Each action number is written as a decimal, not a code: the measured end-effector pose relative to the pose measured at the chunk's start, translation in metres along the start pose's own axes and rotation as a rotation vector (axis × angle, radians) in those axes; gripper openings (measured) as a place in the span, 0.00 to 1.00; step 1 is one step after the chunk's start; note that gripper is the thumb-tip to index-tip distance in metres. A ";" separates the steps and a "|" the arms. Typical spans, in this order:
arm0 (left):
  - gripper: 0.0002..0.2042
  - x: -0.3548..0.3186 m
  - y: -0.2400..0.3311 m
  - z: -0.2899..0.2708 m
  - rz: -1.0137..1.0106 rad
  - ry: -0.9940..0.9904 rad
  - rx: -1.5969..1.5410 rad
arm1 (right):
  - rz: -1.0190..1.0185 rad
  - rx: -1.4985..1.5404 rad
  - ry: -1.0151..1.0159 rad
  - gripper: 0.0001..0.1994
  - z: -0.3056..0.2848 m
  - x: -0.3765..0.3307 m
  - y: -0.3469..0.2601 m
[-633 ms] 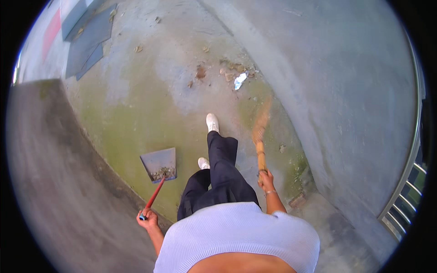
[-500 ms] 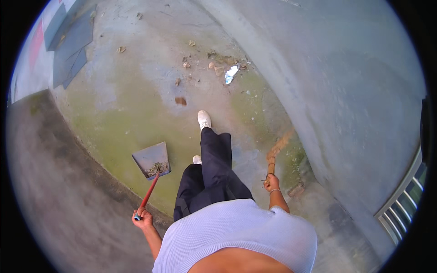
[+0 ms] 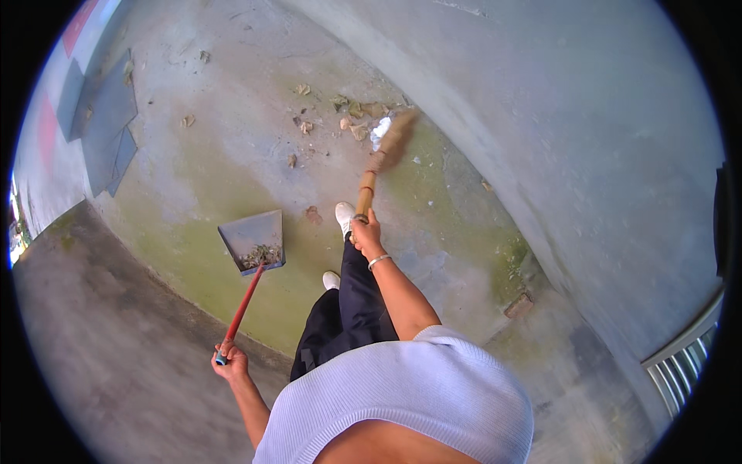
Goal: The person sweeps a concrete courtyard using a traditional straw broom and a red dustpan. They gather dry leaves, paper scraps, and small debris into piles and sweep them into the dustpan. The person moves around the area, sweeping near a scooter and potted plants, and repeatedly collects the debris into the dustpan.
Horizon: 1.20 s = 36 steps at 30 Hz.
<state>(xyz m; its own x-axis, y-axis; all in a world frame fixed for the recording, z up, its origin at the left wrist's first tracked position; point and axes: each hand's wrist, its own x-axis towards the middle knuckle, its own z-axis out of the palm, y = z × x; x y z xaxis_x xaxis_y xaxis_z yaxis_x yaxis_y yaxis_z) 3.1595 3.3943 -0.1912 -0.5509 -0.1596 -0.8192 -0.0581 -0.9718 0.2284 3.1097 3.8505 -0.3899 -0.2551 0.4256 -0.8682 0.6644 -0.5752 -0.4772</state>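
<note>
My left hand is closed round the top of the red handle of a dustpan. Its grey pan sits low over the floor, with dry leaf debris heaped near the handle end. In my right hand is the bound grip of a short straw broom, held out ahead of me. The broom's bristles, blurred, reach a crumpled white scrap on the floor; whether they touch it I cannot tell. Dry leaves lie just left of that scrap.
More leaves are scattered farther off on the mossy concrete floor. A grey wall rises along the right, with a metal railing at lower right. Grey flat panels lean at far left. A brick piece lies by the wall.
My right hand has swung the broom from the right side forward and leftward to the white scrap. The dustpan has shifted slightly left, still in my left hand.
</note>
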 end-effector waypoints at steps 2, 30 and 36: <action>0.09 -0.008 -0.008 0.037 0.021 -0.001 -0.018 | -0.084 -0.061 -0.147 0.33 0.012 -0.013 -0.043; 0.11 0.050 0.062 0.111 -0.031 0.053 -0.107 | -0.396 -0.578 0.243 0.25 -0.123 -0.040 -0.114; 0.11 0.031 0.092 0.080 0.037 0.116 -0.129 | -0.439 -0.476 0.289 0.25 -0.202 -0.164 -0.003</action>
<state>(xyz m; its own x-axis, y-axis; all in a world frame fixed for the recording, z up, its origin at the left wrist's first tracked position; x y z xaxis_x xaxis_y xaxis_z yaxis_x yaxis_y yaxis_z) 3.0705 3.3135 -0.1537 -0.4505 -0.2073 -0.8684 0.0721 -0.9779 0.1961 3.2914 3.9230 -0.2189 -0.4171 0.7545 -0.5067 0.7943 0.0317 -0.6067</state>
